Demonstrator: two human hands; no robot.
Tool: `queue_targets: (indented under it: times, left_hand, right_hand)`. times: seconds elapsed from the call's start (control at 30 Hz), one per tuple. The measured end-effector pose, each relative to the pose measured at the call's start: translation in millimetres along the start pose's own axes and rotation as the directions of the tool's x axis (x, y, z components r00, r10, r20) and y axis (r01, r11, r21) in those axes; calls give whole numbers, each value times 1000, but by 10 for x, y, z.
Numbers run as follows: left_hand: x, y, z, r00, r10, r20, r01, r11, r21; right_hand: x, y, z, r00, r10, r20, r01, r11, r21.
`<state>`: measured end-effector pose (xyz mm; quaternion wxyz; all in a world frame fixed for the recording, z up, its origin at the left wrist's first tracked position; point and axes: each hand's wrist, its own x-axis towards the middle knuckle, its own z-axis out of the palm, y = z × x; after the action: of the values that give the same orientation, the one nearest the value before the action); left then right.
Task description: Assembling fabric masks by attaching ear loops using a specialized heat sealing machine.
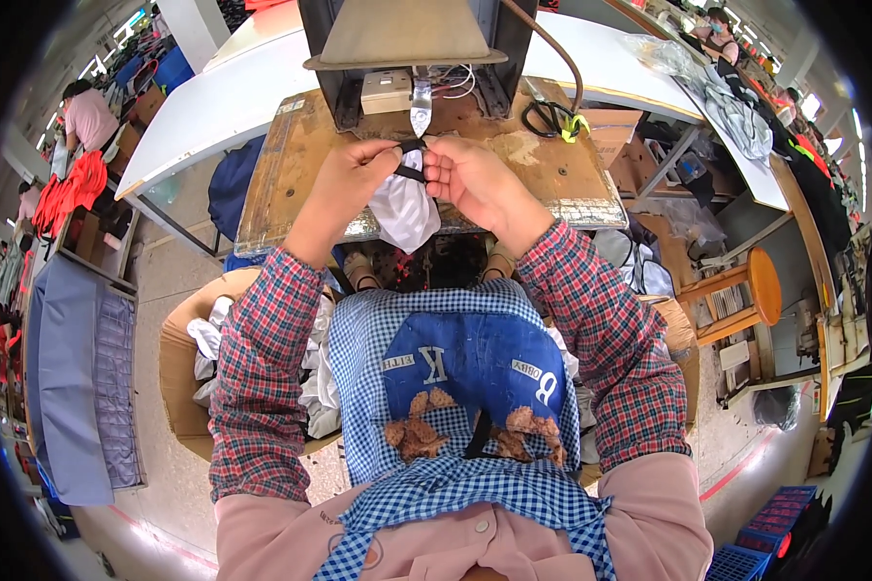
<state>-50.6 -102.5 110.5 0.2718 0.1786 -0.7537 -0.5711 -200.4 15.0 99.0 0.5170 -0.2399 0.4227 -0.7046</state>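
My left hand (344, 189) and my right hand (480, 184) meet at the front of a machine, both with bent, closed fingers. Between them they pinch a white cloth piece with a black band (412, 174). Its white fabric (405, 215) hangs down over the front edge of the worn wooden table (286, 165). A pointed metal plate (420, 108) sticks out of the machine (407, 34) just above the band. Whether the band touches its tip, I cannot tell. My fingers hide part of the band.
Black-handled scissors (549, 118) with a yellow tie lie right of the machine. Cardboard boxes of white cloth pieces (189, 387) stand on both sides of my lap. A wooden stool (763, 288) is at the right. White tables (203, 111) flank the machine; other people (92, 116) work farther off.
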Motion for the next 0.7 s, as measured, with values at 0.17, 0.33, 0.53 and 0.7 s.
queue_targets:
  times: [0.17, 0.33, 0.53, 0.7]
  left_hand:
    - [36, -28, -29, 1000, -12, 23, 11, 1000, 5]
    - [32, -37, -2, 1000, -23, 22, 24, 997, -69]
    - [22, -44, 27, 1000, -30, 1, 30, 994, -106]
    - [18, -38, 57, 1000, -19, -13, 17, 996, -92]
  right_hand:
    - [38, -10, 11, 1000, 0, -11, 0, 1000, 15]
    - [61, -14, 18, 1000, 1, -24, -1, 1000, 25]
    - [57, -17, 35, 999, -6, -40, 8, 1000, 29]
    - [58, -2, 40, 998, -15, -66, 18, 999, 45]
